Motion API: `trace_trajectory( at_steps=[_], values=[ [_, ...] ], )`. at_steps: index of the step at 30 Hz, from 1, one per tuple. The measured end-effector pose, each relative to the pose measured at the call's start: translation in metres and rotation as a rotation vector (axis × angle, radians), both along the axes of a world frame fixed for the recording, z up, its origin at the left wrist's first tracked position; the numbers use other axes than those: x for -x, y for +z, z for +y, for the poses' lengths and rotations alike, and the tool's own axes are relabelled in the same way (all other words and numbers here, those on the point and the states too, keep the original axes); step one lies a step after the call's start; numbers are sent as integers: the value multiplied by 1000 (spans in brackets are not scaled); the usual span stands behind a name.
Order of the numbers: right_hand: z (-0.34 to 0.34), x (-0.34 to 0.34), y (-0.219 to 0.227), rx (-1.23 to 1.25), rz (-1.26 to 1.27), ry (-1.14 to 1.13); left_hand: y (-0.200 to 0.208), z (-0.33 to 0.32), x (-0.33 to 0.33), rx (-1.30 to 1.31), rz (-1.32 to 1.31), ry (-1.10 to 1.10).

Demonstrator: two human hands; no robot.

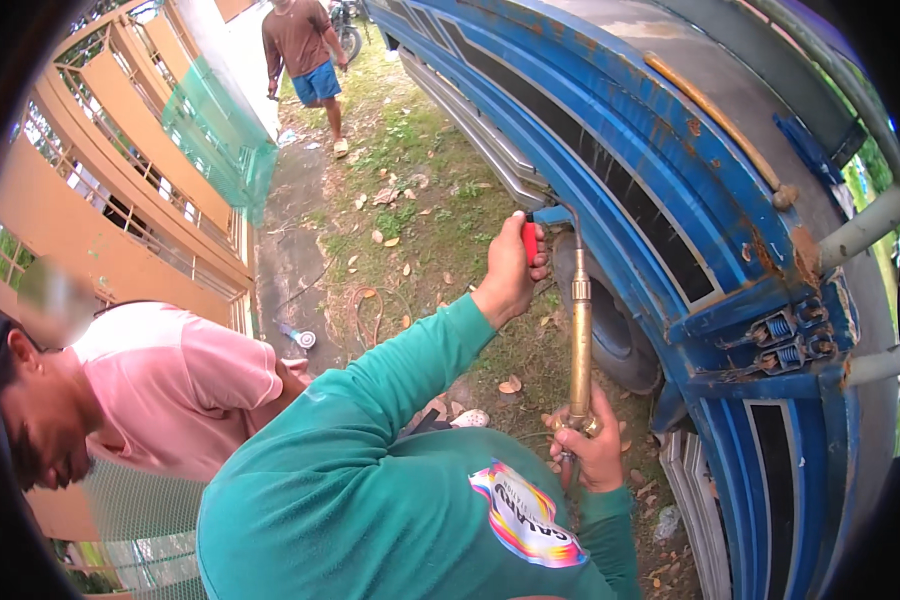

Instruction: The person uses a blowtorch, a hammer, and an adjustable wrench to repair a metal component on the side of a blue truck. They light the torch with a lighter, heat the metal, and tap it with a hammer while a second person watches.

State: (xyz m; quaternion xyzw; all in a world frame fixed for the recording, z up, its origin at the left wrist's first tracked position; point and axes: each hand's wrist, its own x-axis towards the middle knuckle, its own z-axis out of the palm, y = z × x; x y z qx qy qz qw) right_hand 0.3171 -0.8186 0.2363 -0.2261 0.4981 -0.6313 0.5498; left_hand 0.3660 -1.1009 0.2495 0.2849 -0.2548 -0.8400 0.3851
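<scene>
My left hand (511, 268) is raised beside the truck's blue side, its fingers closed round a small red object (530, 242), whose exact kind is partly hidden by the grip. Lower down, my right hand (592, 440) grips a brass gas torch (581, 345) near its valve knobs. The torch stands nearly upright, and its thin bent neck reaches up close to the left hand. I see no flame at its tip. A reddish hose (567, 470) runs down from the torch's lower end.
The blue truck bed (630, 170) fills the right, with a tire (620, 335) below and a long-handled hammer (720, 125) on top. A person in pink (180, 380) leans in at left; another person (305, 55) stands farther off. An angle grinder (298, 335) lies on the ground.
</scene>
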Motion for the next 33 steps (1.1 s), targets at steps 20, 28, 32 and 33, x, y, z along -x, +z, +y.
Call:
trace_trajectory(
  at_steps=[20, 28, 32, 33],
  values=[
    [-3, 2, -5, 2, -67, 27, 6, -8, 11, -14, 46, 76],
    [-2, 1, -3, 13, -87, 33, 2, -10, 13, 1, 61, 69],
    [-2, 0, -8, 0, -88, 1, 4, -7, 14, 9, 69, 66],
    [-2, 1, -10, 4, -89, 2, 4, -5, 14, 15, 72, 66]
  ],
)
